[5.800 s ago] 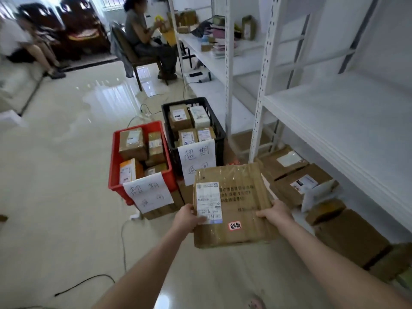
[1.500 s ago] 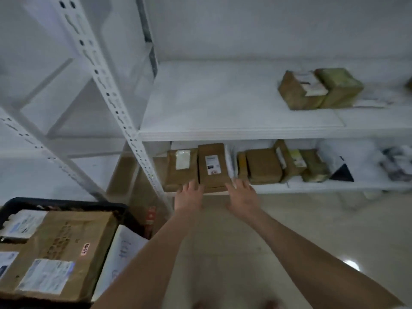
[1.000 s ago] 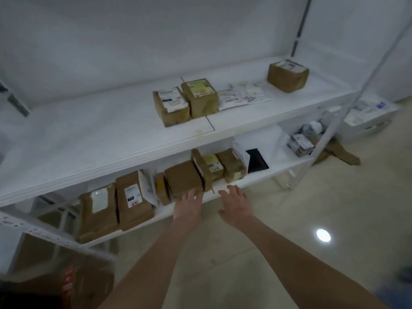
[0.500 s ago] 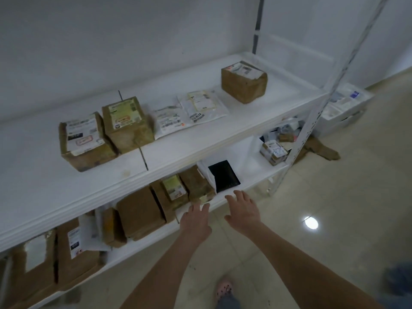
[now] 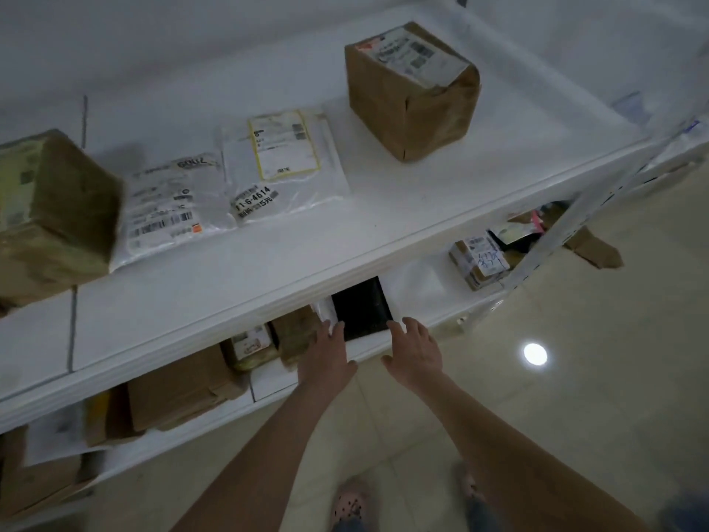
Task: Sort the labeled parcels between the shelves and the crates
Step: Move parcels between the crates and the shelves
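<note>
white parcel (image 5: 286, 163) with sticker (image 5: 253, 200) "11-6-4614"

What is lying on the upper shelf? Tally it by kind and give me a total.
On the upper shelf:
brown cardboard boxes: 2
white mailer bags: 2
Total: 4
</note>
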`<state>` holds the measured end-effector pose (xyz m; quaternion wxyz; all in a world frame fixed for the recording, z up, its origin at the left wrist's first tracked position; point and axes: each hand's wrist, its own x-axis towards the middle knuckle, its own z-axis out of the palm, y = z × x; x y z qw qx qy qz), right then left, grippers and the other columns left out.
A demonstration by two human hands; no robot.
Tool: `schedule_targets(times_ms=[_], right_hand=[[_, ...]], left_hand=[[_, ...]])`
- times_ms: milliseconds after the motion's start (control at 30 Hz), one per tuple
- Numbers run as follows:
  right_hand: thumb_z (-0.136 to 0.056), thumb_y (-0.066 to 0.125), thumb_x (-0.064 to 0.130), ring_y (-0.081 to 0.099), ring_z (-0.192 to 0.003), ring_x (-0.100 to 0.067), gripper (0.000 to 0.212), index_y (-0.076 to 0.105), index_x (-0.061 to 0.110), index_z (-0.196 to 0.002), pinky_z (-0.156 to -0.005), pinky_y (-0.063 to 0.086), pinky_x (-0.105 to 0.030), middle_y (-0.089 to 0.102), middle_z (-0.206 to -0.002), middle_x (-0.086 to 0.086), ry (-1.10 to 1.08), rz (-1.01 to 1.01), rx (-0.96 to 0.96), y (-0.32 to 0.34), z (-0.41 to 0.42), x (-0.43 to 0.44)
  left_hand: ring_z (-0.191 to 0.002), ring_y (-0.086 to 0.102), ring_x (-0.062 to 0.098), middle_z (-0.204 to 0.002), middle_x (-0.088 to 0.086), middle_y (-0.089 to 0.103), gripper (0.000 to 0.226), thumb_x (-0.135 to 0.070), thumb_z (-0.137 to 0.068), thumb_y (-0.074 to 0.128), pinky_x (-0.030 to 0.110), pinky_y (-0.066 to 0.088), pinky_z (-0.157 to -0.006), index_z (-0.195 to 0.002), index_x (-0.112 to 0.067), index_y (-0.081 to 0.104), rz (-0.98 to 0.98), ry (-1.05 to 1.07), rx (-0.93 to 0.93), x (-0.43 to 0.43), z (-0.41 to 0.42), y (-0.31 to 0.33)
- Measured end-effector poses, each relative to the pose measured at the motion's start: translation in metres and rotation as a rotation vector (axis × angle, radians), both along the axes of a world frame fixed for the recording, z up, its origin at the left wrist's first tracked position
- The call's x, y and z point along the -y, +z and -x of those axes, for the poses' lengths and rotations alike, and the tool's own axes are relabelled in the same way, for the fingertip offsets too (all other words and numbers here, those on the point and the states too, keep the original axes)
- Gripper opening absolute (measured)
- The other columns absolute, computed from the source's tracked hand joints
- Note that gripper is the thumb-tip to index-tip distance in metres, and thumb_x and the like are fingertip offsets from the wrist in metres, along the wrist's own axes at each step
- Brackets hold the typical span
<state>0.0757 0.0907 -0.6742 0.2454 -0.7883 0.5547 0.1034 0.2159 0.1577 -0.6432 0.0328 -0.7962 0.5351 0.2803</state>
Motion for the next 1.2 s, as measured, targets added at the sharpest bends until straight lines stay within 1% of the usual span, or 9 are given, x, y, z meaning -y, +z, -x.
schedule_targets(times_ms=[167, 400, 533, 633, 767, 900, 967, 1067, 1200], right_hand=[[-0.091, 0.059, 0.036, 0.027, -0.139, -0.025, 0.071, 0.021, 0.023, -0.149, -0.107, 0.035, -0.038, 0.022, -0.153, -0.006, 0.04, -0.141, 0.037, -0.056, 0.017, 0.054], [-0.089, 0.063, 0.036, 0.039, -0.131, -0.029, 0.08, 0.014, 0.02, -0.15, -0.1, 0.04, -0.043, 0.027, -0.15, -0.01, -0.007, -0.256, 0.145, -0.117, 0.025, 0.117], [-0.085, 0.065, 0.037, 0.043, -0.127, -0.031, 0.083, 0.016, 0.017, -0.149, -0.095, 0.042, -0.041, 0.035, -0.142, -0.013, -0.051, -0.355, 0.239, -0.148, 0.007, 0.123], [-0.081, 0.069, 0.033, 0.051, -0.113, -0.032, 0.069, 0.031, 0.011, -0.135, -0.081, 0.045, -0.035, 0.045, -0.128, -0.015, -0.11, -0.395, 0.307, -0.163, -0.007, 0.125], [-0.08, 0.072, 0.029, 0.054, -0.086, -0.024, 0.056, 0.04, 0.005, -0.12, -0.065, 0.043, -0.03, 0.057, -0.107, -0.013, -0.254, -0.439, 0.402, -0.174, -0.022, 0.121], [-0.079, 0.074, 0.026, 0.062, -0.095, -0.031, 0.051, 0.048, 0.004, -0.117, -0.078, 0.051, -0.041, 0.06, -0.106, -0.013, -0.382, -0.499, 0.456, -0.18, -0.022, 0.12], [-0.08, 0.07, 0.023, 0.062, -0.094, -0.03, 0.041, 0.059, 0.006, -0.115, -0.076, 0.051, -0.037, 0.066, -0.108, -0.014, -0.331, -0.455, 0.464, -0.179, -0.02, 0.118], [-0.088, 0.057, 0.021, 0.058, -0.08, -0.025, 0.025, 0.066, 0.015, -0.111, -0.066, 0.043, -0.03, 0.068, -0.102, -0.011, -0.327, -0.226, 0.485, -0.166, -0.01, 0.118], [-0.096, 0.045, 0.023, 0.053, -0.075, -0.023, 0.037, 0.055, 0.034, -0.13, -0.066, 0.045, -0.032, 0.054, -0.106, -0.005, -0.236, 0.099, 0.438, -0.145, 0.021, 0.141]], left_hand=[[-0.136, 0.034, 0.028, -0.157, 0.01, 0.014, 0.078, -0.034, -0.091, 0.059, 0.04, 0.049, -0.089, -0.151, -0.017, 0.012, 0.107, 0.329, 0.087, 0.052, 0.004, -0.033], [-0.123, 0.048, 0.034, -0.154, 0.013, 0.025, 0.087, -0.027, -0.089, 0.063, 0.037, 0.044, -0.081, -0.153, -0.018, 0.004, 0.176, 0.752, -0.054, 0.086, -0.013, -0.092], [-0.082, 0.062, 0.028, -0.125, 0.017, 0.058, 0.057, -0.023, -0.091, 0.061, 0.036, 0.054, -0.067, -0.14, -0.01, 0.037, 0.246, 0.879, -0.074, 0.093, -0.019, -0.117], [-0.091, 0.065, 0.034, -0.112, 0.02, 0.064, 0.033, -0.021, -0.093, 0.058, 0.038, 0.054, -0.07, -0.12, -0.002, 0.056, 0.261, 0.912, -0.036, 0.093, -0.025, -0.128], [-0.077, 0.057, 0.028, -0.101, 0.021, 0.066, 0.02, -0.01, -0.092, 0.055, 0.029, 0.041, -0.058, -0.108, -0.001, 0.063, 0.293, 0.964, -0.048, 0.087, -0.033, -0.136], [-0.09, 0.065, 0.035, -0.099, 0.021, 0.067, 0.018, -0.008, -0.089, 0.059, 0.041, 0.055, -0.076, -0.104, 0.001, 0.065, 0.348, 1.069, -0.164, 0.079, -0.031, -0.146], [-0.086, 0.066, 0.035, -0.096, 0.021, 0.068, 0.013, -0.008, -0.089, 0.06, 0.042, 0.057, -0.075, -0.098, 0.001, 0.065, 0.38, 1.101, -0.224, 0.076, -0.024, -0.15], [-0.083, 0.066, 0.033, -0.101, 0.018, 0.066, 0.02, -0.007, -0.09, 0.059, 0.029, 0.054, -0.055, -0.107, 0.003, 0.064, 0.421, 1.179, -0.341, 0.074, -0.011, -0.153], [-0.099, 0.063, 0.033, -0.118, 0.018, 0.061, 0.03, -0.004, -0.093, 0.057, 0.031, 0.055, -0.07, -0.123, 0.002, 0.056, 0.436, 1.275, -0.68, 0.086, 0.004, -0.15]])
